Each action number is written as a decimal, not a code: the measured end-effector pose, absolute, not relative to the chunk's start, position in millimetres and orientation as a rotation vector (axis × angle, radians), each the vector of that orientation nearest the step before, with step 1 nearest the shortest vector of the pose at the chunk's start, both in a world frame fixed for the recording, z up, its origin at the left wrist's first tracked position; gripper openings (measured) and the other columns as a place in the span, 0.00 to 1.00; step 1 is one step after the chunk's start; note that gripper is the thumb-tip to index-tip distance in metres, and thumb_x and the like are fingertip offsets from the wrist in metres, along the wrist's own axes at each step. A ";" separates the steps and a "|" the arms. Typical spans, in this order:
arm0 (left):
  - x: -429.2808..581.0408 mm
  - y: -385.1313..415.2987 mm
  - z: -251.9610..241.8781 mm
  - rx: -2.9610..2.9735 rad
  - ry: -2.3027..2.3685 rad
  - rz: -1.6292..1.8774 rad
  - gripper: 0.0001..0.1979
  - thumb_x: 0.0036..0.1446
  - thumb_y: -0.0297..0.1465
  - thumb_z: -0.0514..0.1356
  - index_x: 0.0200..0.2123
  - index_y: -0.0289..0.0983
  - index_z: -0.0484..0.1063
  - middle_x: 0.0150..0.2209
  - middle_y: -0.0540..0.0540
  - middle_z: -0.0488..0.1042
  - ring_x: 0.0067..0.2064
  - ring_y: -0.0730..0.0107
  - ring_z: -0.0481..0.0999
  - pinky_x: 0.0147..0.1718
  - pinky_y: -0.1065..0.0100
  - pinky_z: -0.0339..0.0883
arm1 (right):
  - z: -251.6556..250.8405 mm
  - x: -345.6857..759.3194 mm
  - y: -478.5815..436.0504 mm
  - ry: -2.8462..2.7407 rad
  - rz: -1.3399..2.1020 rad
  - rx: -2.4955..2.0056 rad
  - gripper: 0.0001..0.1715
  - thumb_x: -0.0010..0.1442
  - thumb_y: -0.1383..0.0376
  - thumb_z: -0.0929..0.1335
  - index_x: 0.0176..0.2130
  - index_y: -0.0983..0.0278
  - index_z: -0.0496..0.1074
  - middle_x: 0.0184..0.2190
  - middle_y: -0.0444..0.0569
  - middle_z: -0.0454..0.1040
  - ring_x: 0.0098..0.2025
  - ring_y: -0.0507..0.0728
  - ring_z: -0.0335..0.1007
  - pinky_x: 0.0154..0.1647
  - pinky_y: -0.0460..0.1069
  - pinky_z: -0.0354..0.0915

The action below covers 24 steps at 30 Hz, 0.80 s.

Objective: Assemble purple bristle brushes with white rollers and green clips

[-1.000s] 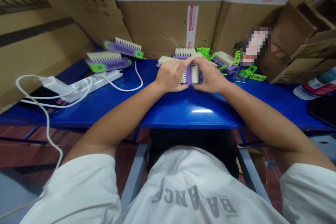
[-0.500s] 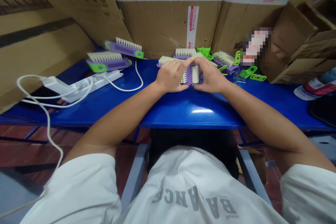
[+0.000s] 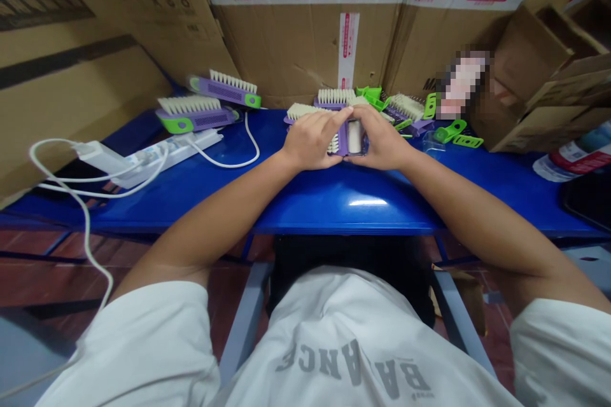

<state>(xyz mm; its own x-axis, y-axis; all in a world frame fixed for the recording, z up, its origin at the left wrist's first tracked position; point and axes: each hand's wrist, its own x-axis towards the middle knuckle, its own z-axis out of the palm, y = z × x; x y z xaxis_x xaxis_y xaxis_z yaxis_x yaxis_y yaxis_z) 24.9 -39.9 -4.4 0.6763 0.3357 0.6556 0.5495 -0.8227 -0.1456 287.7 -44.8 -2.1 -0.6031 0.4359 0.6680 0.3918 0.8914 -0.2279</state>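
Near the back of the blue table, my left hand (image 3: 308, 140) is closed around a purple brush (image 3: 342, 142) with white bristles. Its fingers hide most of the brush. My right hand (image 3: 382, 140) is closed on a clear plastic piece with a white block inside (image 3: 354, 137), which sits against the brush's right side. The fingertips of both hands come together at the top, and the thumbs meet below. Just behind the hands lie a purple brush with pale bristles (image 3: 335, 97) and another brush (image 3: 300, 109), partly covered by my left hand.
At the left are two purple-and-green brushes (image 3: 198, 113), beside a white power strip (image 3: 167, 151) with cables. Green plastic parts (image 3: 451, 131) and another brush (image 3: 408, 107) lie to the right, near a cardboard box (image 3: 529, 76) and a bottle (image 3: 573, 162). Large cartons (image 3: 296, 44) stand behind.
Both hands keep their grip on the brush and the clear piece. The view has shifted very slightly; nothing else visibly differs.
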 end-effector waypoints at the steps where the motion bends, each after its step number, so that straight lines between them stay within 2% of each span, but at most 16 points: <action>1: 25.3 -40.6 -4.1 -2.564 -0.702 -0.906 0.49 0.60 0.40 0.66 0.81 0.35 0.58 0.66 0.31 0.80 0.66 0.36 0.81 0.67 0.41 0.75 | -2.1 286.9 -45.8 -2.278 0.073 -0.590 0.55 0.57 0.40 0.81 0.73 0.55 0.65 0.70 0.62 0.72 0.73 0.79 0.69 0.77 0.77 0.65; 6: 26.5 -45.4 -1.0 -2.604 -0.766 -0.891 0.48 0.59 0.38 0.66 0.81 0.35 0.59 0.67 0.30 0.79 0.67 0.35 0.81 0.68 0.40 0.75 | -2.2 283.2 -51.2 -2.264 0.095 -0.653 0.56 0.55 0.43 0.82 0.73 0.55 0.65 0.70 0.62 0.72 0.73 0.79 0.68 0.77 0.77 0.65; 16: 26.6 -46.5 5.2 -2.679 -0.740 -0.892 0.48 0.60 0.37 0.68 0.81 0.36 0.58 0.70 0.29 0.77 0.70 0.34 0.79 0.70 0.38 0.74 | 1.0 286.5 -49.8 -2.300 0.038 -0.616 0.53 0.56 0.49 0.80 0.73 0.56 0.65 0.64 0.59 0.75 0.67 0.77 0.72 0.73 0.75 0.68; 24: 23.3 -44.3 7.8 -2.687 -0.760 -0.894 0.52 0.59 0.38 0.72 0.82 0.37 0.55 0.73 0.29 0.74 0.72 0.33 0.78 0.71 0.38 0.71 | 9.1 292.7 -48.7 -2.276 0.053 -0.628 0.53 0.51 0.43 0.83 0.68 0.56 0.70 0.60 0.57 0.78 0.64 0.77 0.75 0.70 0.76 0.72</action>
